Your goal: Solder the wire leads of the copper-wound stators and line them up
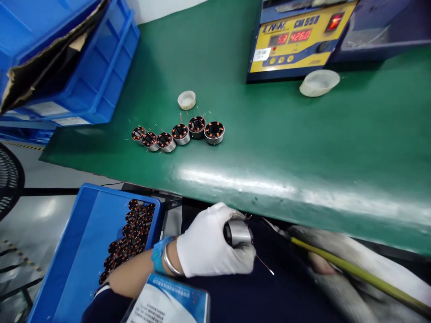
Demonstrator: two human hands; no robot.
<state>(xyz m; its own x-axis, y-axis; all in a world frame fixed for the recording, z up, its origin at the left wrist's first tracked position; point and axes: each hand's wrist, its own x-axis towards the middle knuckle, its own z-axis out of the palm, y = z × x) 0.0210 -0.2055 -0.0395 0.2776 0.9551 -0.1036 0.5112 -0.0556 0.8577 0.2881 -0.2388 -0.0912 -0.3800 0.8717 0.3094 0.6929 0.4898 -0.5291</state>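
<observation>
My left hand (213,246), in a white glove, grips a silver ring-shaped coil part (239,232) on its side above my lap, with thin wires sticking out of it. To the right, my right hand (328,264) is blurred, in a greyish glove with a bare fingertip showing. Its fingers are closed round a thin tool with a pointed metal end and a yellow-green cord or handle (357,269). The tool's tip lies to the right of the coil part, apart from it. Several similar coil parts (181,133) stand in a row on the green table (269,134).
A blue crate (101,94) stands at the back left. Below the table's left edge, a blue tray (87,224) holds many coil parts. Two whitish caps (186,100) and a yellow-fronted device (296,42) with lit digits are on the table. A badge (168,303) hangs near my left forearm.
</observation>
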